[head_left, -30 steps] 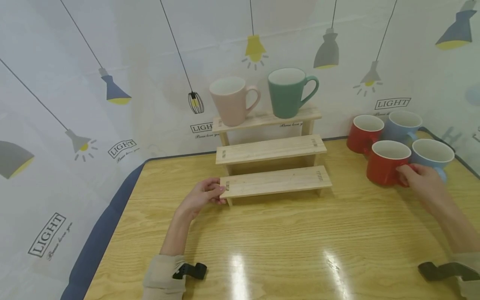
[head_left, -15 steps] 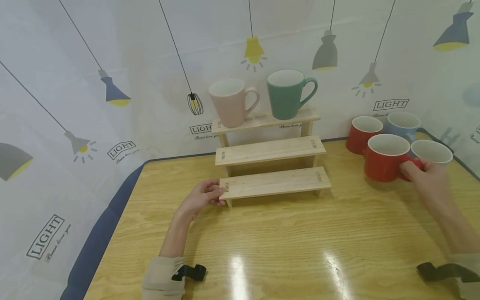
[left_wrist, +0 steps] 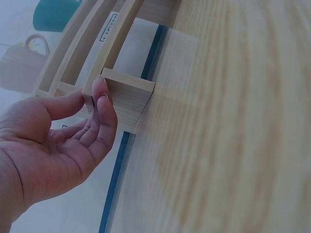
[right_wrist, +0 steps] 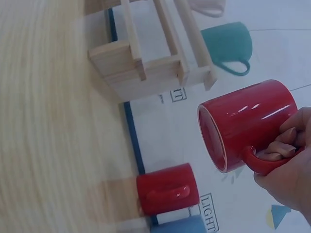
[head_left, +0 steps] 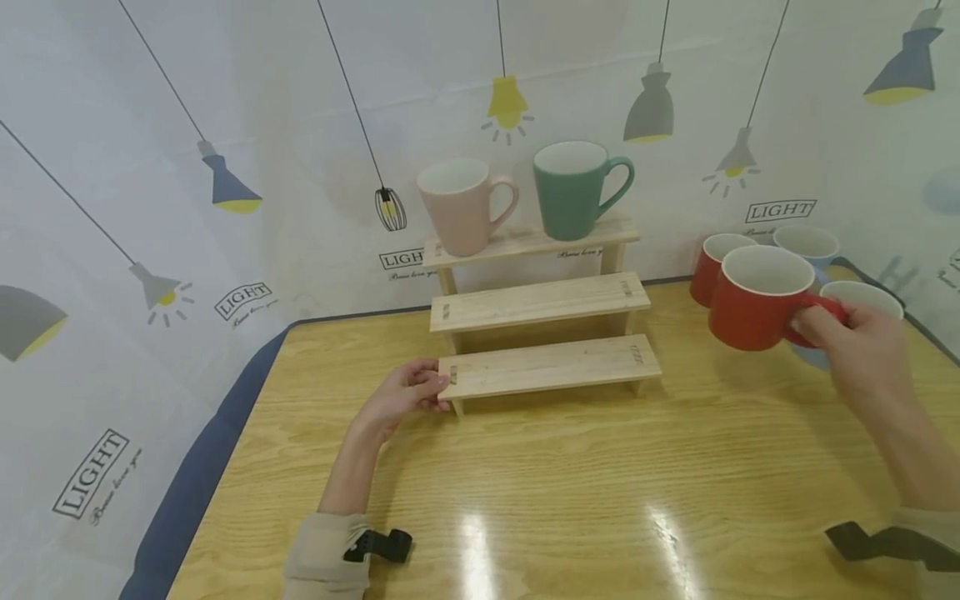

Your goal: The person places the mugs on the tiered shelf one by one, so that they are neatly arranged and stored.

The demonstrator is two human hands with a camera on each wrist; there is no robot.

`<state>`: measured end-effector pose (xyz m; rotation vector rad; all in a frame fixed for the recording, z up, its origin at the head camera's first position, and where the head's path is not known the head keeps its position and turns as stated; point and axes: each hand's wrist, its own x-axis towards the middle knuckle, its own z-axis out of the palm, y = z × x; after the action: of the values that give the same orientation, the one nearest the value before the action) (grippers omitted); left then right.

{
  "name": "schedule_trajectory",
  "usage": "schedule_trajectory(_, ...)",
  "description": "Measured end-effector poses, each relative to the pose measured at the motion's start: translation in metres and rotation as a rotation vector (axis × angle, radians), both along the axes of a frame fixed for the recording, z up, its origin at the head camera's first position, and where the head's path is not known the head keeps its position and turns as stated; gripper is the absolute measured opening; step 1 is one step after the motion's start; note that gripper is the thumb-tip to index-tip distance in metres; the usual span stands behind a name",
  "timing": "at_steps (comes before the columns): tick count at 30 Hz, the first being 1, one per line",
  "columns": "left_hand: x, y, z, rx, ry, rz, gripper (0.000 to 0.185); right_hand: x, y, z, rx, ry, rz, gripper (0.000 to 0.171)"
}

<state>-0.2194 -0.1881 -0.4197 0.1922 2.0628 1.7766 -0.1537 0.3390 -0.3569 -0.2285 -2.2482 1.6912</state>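
Observation:
My right hand [head_left: 851, 346] grips the handle of a red mug [head_left: 753, 297], held upright in the air above the table's right side; in the right wrist view the red mug [right_wrist: 245, 124] hangs from my right hand [right_wrist: 286, 170]. My left hand [head_left: 405, 392] holds the left end of the lowest step of a three-step wooden rack [head_left: 547, 367]; its fingers [left_wrist: 99, 104] and thumb pinch the rack's end [left_wrist: 127, 94]. A pink mug [head_left: 461, 204] and a green mug [head_left: 573, 187] stand on the top step.
A second red mug [head_left: 708, 262] and two light blue mugs [head_left: 806, 243] [head_left: 862, 300] stand at the table's back right. The wooden table [head_left: 562, 500] has a dark blue edge, with a lamp-printed backdrop behind it.
My right hand has lifted the red mug off the table and carried it up and slightly left. The left hand has stayed on the rack's end.

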Motion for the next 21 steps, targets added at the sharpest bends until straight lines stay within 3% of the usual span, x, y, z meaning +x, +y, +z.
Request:
schedule_trajectory(3, 0.0, -0.001, -0.001, 0.004, 0.001, 0.001, 0.059, -0.001, -0.01, 0.006, 0.015, 0.004, 0.016, 0.032)
schedule_trajectory(10, -0.001, -0.001, -0.003, 0.011, 0.003, 0.0, 0.057, -0.01, -0.036, 0.012, -0.112, 0.085, 0.146, 0.026)
schedule_trajectory(14, -0.001, 0.0, -0.002, 0.014, 0.002, 0.003, 0.055, -0.018, -0.052, 0.015, -0.043, 0.104, 0.147, 0.025)
schedule_trajectory(21, 0.0, 0.0, 0.0, 0.015, 0.003, 0.001, 0.055, -0.032, -0.082, 0.017, -0.237, 0.223, 0.242, 0.029)
